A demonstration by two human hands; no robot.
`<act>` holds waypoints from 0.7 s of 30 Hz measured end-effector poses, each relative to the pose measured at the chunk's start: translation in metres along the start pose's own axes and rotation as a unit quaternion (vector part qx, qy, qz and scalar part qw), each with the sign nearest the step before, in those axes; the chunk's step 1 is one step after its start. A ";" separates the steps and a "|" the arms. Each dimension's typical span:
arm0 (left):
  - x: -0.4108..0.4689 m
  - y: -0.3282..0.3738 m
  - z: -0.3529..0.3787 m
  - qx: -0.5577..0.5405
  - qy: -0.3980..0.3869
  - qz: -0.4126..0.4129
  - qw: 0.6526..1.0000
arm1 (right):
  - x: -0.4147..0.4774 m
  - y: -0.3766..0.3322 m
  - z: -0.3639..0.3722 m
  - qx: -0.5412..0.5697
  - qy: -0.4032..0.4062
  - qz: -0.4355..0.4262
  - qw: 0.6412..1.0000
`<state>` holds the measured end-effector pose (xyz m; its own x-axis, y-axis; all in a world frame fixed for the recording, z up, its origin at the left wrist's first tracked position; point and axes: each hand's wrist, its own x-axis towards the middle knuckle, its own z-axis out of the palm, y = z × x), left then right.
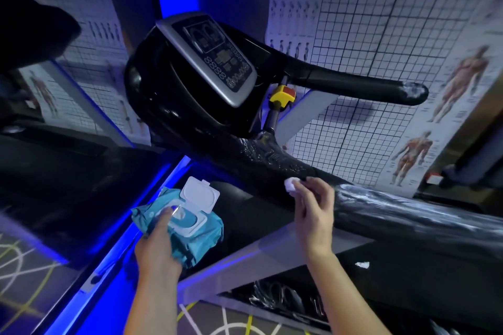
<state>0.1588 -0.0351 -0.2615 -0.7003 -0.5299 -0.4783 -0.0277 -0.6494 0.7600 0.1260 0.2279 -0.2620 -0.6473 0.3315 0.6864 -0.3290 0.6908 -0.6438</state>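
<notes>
My left hand [160, 239] grips a teal pack of wet wipes [202, 236] from below, thumb lying across its top. The pack's white flip lid [200, 193] stands open. My right hand [313, 209] pinches a small crumpled white wipe [290, 185] at its fingertips, right against the treadmill's near black handrail [394, 215]. The handrail is streaked with white residue along its length.
The treadmill console [212, 60] with a yellow safety key [283, 95] rises ahead, and a second handrail [381, 87] runs out to the right. Anatomy and grid posters [381, 22] cover the wall. A blue light strip [114, 247] runs along the floor, and a white scrap [362, 264] lies on the deck.
</notes>
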 end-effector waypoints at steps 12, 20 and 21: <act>0.010 0.003 0.006 0.029 -0.006 -0.008 1.000 | 0.037 -0.105 0.067 0.032 -0.181 -0.091 0.979; 0.023 -0.010 0.017 0.039 -0.011 -0.025 0.999 | 0.017 -0.018 0.025 -0.063 0.047 -0.042 0.996; 0.023 -0.011 0.019 0.036 -0.012 -0.026 0.999 | 0.015 -0.009 0.020 -0.074 0.051 -0.057 0.994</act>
<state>0.1290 -0.0298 -0.2727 -0.7128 -0.4833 -0.5082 -0.1153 -0.6340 0.7647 0.1054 0.2136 -0.2531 -0.5365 0.3043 0.7872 -0.2859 0.8120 -0.5088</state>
